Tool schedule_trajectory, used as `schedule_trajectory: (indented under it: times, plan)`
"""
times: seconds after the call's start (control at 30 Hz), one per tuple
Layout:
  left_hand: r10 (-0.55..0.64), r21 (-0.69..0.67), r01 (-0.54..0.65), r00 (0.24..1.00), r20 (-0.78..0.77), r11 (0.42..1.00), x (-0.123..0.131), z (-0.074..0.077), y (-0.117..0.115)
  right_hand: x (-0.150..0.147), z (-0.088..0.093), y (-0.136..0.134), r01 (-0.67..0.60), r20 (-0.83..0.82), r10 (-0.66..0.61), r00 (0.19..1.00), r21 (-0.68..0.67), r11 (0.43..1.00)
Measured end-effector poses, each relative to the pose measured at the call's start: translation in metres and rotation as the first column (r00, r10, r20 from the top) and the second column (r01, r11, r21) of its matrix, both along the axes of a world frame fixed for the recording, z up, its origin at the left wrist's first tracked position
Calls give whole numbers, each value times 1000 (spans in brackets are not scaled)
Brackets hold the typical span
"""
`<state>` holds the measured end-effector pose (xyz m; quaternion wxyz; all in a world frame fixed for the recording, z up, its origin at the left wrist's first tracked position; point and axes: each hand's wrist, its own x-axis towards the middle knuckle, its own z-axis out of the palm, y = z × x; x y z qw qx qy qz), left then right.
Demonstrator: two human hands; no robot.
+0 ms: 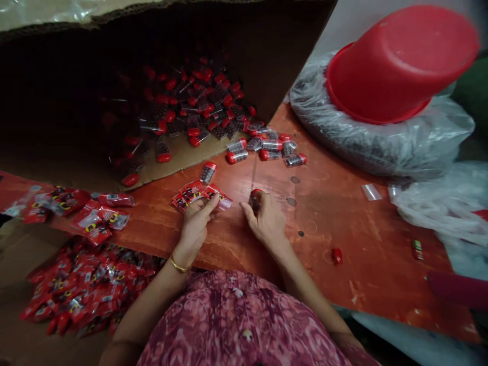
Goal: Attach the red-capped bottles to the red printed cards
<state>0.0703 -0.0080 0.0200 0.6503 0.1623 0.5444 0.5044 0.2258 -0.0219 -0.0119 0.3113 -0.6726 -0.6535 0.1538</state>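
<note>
My left hand [195, 223] pinches a red printed plastic pouch [223, 197] between thumb and fingers. More red printed pouches [186, 195] lie on the table just beyond those fingers. My right hand [269, 218] is closed around a small clear tube with a red cap [256, 193], mostly hidden by the fingers. The two hands are apart, low over the table. A loose red-capped tube with dark contents [208, 172] touches or lies close behind the pouches.
A large cardboard box [198, 157] lies open toward me, with many red-capped tubes [194, 132] spilling out. Filled pouches [91, 290] are heaped at lower left. An upturned red bucket [396, 66] sits on a plastic-wrapped bundle [366, 137]. One red piece [337, 255] lies on the table [312, 218].
</note>
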Motion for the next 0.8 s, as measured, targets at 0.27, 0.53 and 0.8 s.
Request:
schedule_trajectory:
  times: [0.27,0.53,0.8]
  plan:
    - [-2,-41,5,998,65,999,3,1,-2,27,-19,-1,18,241,-10,971,-31,999]
    - [-45,-14,46,998,39,999,3,1,-4,34,23,-33,-242,-728,-46,684,-286,927]
    - [-144,102,154,985,-94,983,7,1,-10,20,32,-24,-410,-856,-105,507,-346,844]
